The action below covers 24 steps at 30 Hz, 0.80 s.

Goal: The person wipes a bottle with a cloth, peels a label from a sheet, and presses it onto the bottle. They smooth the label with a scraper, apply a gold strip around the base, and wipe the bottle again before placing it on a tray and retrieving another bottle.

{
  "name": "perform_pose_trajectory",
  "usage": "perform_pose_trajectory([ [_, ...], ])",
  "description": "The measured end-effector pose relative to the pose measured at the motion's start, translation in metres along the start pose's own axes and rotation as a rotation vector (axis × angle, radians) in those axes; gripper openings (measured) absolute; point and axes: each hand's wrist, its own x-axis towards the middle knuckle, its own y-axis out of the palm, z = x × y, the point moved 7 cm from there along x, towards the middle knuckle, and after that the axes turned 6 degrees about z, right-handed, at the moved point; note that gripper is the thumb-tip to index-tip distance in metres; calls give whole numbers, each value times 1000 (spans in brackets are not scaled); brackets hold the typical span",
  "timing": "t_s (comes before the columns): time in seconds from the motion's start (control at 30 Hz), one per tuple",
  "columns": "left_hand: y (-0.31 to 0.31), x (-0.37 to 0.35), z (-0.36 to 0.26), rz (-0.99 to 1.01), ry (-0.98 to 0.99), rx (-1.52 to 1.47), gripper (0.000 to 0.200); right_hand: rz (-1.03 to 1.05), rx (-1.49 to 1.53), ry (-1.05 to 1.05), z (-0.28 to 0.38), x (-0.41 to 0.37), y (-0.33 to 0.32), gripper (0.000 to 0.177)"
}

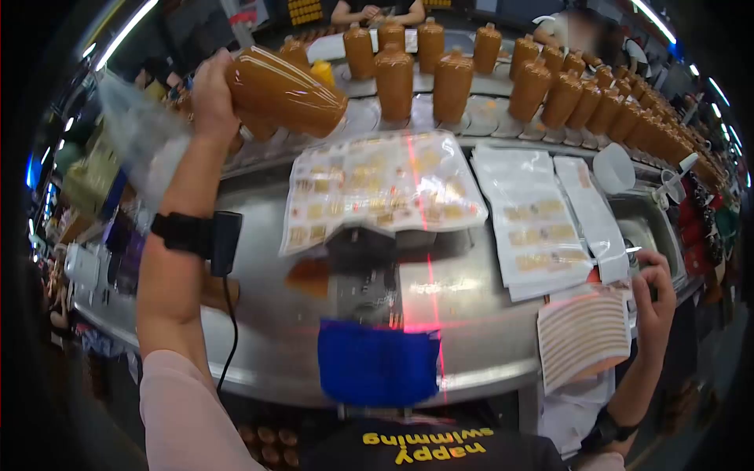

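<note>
My left hand (214, 94) is raised at the upper left, its fingers wrapped round the neck end of a glossy brown bottle (287, 93). The bottle is tilted, with its base toward the lower right. On the right, my right hand (653, 290) has its fingers curled together beside the metal sink. A small shiny piece shows at the fingertips, too small to name. Just left of that hand lies a sheet of curved striped labels (583, 339). White label sheets (542, 228) are stacked behind it.
Rows of brown bottles (453, 86) stand on the conveyor (503, 125) at the back. A printed label sheet (385, 184), a dark fixture (361, 247) and a blue pad (378, 361) occupy the steel table (487, 330). Red laser lines cross it. A white cup (614, 168) stands by the sink (648, 228).
</note>
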Motion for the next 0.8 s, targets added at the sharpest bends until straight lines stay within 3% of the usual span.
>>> perform_pose_trajectory([
  [0.03,-10,-16,-11,-9,-122,-141,28,12,23,-27,7,2,3,20],
  [0.13,-41,-65,-56,53,-51,-243,26,27,113,-106,36,0,15,20],
  [0.23,-58,-117,-87,240,-112,-119,27,80,118,-169,58,-2,22,22],
  [0.27,-69,-122,-86,188,-126,-12,28,87,137,-181,62,-1,23,23],
  [0.37,-80,-124,-82,86,33,715,31,112,157,-181,69,-2,22,23],
  [0.47,-106,-107,-24,53,57,964,36,76,167,-190,69,-7,17,23],
  [0.67,-139,-91,36,79,-235,1348,41,50,149,-105,41,-17,6,19],
  [0.8,-126,-76,15,365,-455,1735,46,38,122,-71,13,-20,4,17],
])
